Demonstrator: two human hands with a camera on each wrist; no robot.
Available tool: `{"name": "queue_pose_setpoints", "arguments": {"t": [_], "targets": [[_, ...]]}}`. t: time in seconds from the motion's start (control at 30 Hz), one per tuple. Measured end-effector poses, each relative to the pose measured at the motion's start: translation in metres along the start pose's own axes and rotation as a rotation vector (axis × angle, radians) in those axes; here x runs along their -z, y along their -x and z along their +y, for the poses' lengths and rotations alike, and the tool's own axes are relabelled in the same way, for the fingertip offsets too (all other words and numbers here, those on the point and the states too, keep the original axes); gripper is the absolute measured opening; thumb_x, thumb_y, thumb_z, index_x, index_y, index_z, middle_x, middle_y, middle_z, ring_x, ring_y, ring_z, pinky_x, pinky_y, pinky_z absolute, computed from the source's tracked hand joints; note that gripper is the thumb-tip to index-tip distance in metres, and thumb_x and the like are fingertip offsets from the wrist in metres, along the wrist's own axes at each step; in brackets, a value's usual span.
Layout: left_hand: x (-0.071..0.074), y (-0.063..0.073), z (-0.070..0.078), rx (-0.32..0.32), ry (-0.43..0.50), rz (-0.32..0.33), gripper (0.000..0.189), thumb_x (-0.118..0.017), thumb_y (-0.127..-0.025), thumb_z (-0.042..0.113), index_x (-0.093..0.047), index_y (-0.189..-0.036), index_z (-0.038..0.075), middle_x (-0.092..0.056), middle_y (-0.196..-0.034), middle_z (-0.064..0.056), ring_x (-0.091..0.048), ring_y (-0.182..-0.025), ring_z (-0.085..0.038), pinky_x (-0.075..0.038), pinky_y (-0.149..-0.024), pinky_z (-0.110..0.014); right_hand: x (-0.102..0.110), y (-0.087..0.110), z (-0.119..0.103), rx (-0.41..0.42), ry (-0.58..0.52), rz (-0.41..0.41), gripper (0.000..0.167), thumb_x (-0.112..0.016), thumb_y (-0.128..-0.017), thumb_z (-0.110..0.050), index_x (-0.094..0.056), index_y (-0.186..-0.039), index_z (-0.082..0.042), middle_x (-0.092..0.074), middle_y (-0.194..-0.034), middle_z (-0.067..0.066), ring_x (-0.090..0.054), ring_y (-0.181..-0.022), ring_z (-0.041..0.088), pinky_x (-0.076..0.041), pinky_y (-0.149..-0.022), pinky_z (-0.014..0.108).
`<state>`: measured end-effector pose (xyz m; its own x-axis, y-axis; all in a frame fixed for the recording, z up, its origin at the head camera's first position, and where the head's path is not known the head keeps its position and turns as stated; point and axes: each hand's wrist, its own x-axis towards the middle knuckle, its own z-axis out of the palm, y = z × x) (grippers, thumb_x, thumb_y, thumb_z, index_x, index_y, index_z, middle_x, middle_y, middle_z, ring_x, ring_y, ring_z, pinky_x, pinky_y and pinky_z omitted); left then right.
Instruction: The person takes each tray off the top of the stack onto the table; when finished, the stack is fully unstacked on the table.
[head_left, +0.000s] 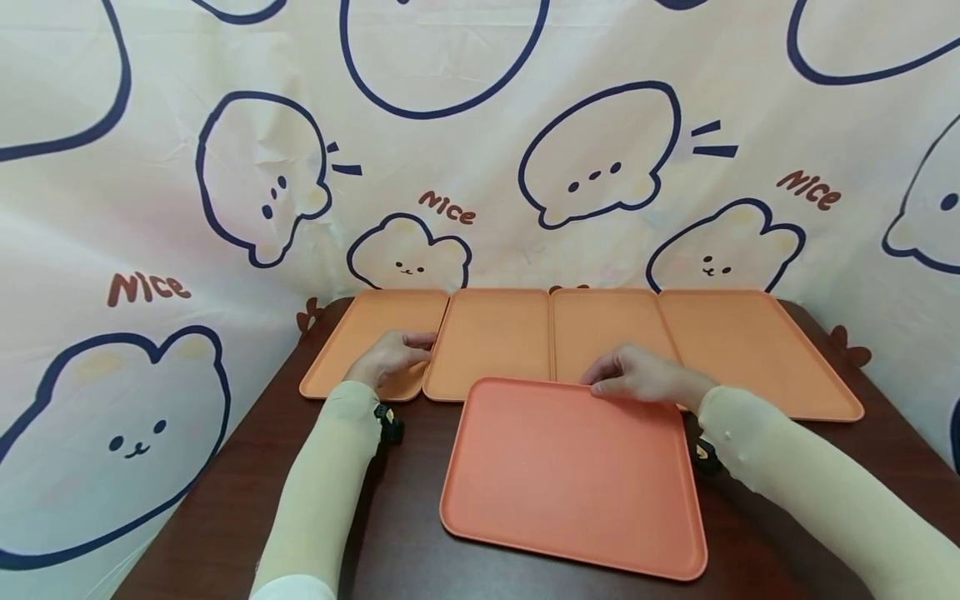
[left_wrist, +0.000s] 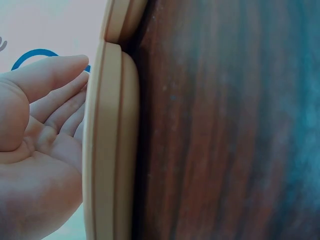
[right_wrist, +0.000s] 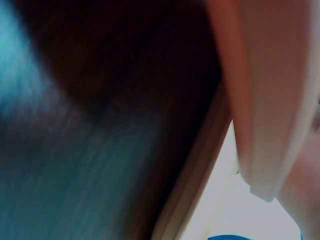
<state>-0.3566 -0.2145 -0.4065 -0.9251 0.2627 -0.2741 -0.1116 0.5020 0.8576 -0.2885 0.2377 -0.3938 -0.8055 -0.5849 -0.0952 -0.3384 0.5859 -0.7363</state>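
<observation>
A coral-red rectangular tray (head_left: 570, 475) lies in front of a row of pale orange trays, overlapping two of them in the head view. My right hand (head_left: 637, 373) pinches its far rim, right of the middle, with the thumb at the edge. In the right wrist view the coral tray's rim (right_wrist: 270, 100) stands at a slant above an orange tray edge (right_wrist: 190, 187). My left hand (head_left: 390, 357) is over the leftmost orange tray (head_left: 393, 310), fingers extended to its seam with the second orange tray (head_left: 491, 342). Seen from the left wrist, its palm (left_wrist: 45, 150) holds nothing.
The third orange tray (head_left: 603, 321) and the rightmost orange tray (head_left: 757, 354) continue the row along the back of the dark brown wooden table (head_left: 408, 517). Behind it hangs a pale cloth (head_left: 480, 167) with cartoon bears.
</observation>
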Motion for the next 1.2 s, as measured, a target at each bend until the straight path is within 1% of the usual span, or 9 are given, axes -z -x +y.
{"name": "queue_pose_setpoints", "arguments": {"t": [0.23,0.33,0.47,0.57,0.67,0.77,0.9,1.07,1.2], "targets": [[0.000,0.000,0.000,0.024,0.012,0.002,0.053,-0.063,-0.109,0.014,-0.054,-0.160,0.014,-0.041,-0.173,-0.011,-0.030,-0.165,-0.032,-0.025,-0.134,-0.054,-0.010,0.004,-0.001,0.040,0.018,-0.002,0.016,-0.072,-0.103,-0.011,-0.082,-0.115,-0.009,-0.080,-0.107,0.004,-0.068,-0.097,0.017,-0.056,-0.087,0.024],[0.000,-0.001,0.000,0.035,0.011,0.007,0.052,-0.064,-0.108,0.014,-0.055,-0.160,0.015,-0.042,-0.173,-0.010,-0.029,-0.165,-0.031,-0.024,-0.135,-0.054,-0.014,0.004,0.000,0.086,0.042,-0.005,0.015,-0.072,-0.103,-0.010,-0.082,-0.115,-0.008,-0.080,-0.107,0.004,-0.068,-0.096,0.014,-0.056,-0.087,0.024],[0.000,-0.003,0.002,0.015,-0.014,0.006,0.052,-0.063,-0.108,0.016,-0.054,-0.160,0.014,-0.041,-0.173,-0.011,-0.027,-0.166,-0.033,-0.021,-0.136,-0.055,-0.017,0.007,-0.001,0.102,0.081,0.009,0.016,-0.071,-0.104,-0.010,-0.081,-0.116,-0.007,-0.079,-0.109,0.004,-0.068,-0.098,0.013,-0.057,-0.089,0.026],[-0.001,-0.003,0.004,0.001,-0.029,0.006,0.053,-0.063,-0.108,0.016,-0.054,-0.160,0.013,-0.041,-0.173,-0.011,-0.026,-0.166,-0.034,-0.020,-0.136,-0.056,-0.021,0.009,-0.003,0.077,0.112,0.031,0.014,-0.072,-0.104,-0.012,-0.080,-0.115,-0.010,-0.078,-0.108,0.001,-0.066,-0.098,0.013,-0.056,-0.089,0.026],[-0.002,-0.003,0.005,0.017,-0.032,0.015,0.053,-0.064,-0.107,0.017,-0.056,-0.159,0.014,-0.043,-0.173,-0.011,-0.027,-0.166,-0.033,-0.020,-0.136,-0.056,-0.025,0.011,-0.005,0.083,0.159,0.046,0.010,-0.074,-0.103,-0.013,-0.081,-0.110,-0.013,-0.075,-0.103,-0.001,-0.064,-0.094,0.012,-0.056,-0.085,0.027],[-0.003,-0.003,0.005,0.022,-0.031,0.016,0.052,-0.064,-0.107,0.017,-0.056,-0.159,0.014,-0.043,-0.172,-0.011,-0.028,-0.165,-0.033,-0.021,-0.136,-0.055,-0.029,0.012,-0.006,0.074,0.183,0.057,0.008,-0.075,-0.101,-0.011,-0.081,-0.104,-0.016,-0.070,-0.097,-0.003,-0.061,-0.089,0.012,-0.054,-0.080,0.026],[-0.004,-0.003,0.006,0.008,-0.027,0.013,0.052,-0.063,-0.108,0.016,-0.055,-0.159,0.013,-0.043,-0.172,-0.011,-0.028,-0.165,-0.033,-0.021,-0.136,-0.054,-0.032,0.012,-0.008,0.054,0.174,0.063,0.005,-0.077,-0.100,-0.009,-0.077,-0.100,-0.015,-0.067,-0.092,-0.004,-0.059,-0.086,0.013,-0.052,-0.077,0.025],[-0.004,-0.002,0.006,0.022,-0.040,0.013,0.053,-0.063,-0.108,0.020,-0.055,-0.160,0.015,-0.043,-0.172,-0.010,-0.027,-0.165,-0.034,-0.021,-0.135,-0.057,-0.035,0.010,-0.008,0.044,0.151,0.068,0.005,-0.078,-0.099,-0.010,-0.074,-0.097,-0.011,-0.069,-0.090,-0.002,-0.060,-0.083,0.012,-0.052,-0.074,0.026],[-0.003,-0.001,0.006,0.019,-0.044,0.014,0.050,-0.061,-0.109,0.021,-0.057,-0.159,0.015,-0.044,-0.172,-0.010,-0.030,-0.165,-0.034,-0.023,-0.135,-0.057,-0.036,0.008,-0.008,0.020,0.175,0.083,0.006,-0.079,-0.099,-0.013,-0.073,-0.097,-0.012,-0.070,-0.090,-0.002,-0.061,-0.082,0.011,-0.053,-0.075,0.027]]}}
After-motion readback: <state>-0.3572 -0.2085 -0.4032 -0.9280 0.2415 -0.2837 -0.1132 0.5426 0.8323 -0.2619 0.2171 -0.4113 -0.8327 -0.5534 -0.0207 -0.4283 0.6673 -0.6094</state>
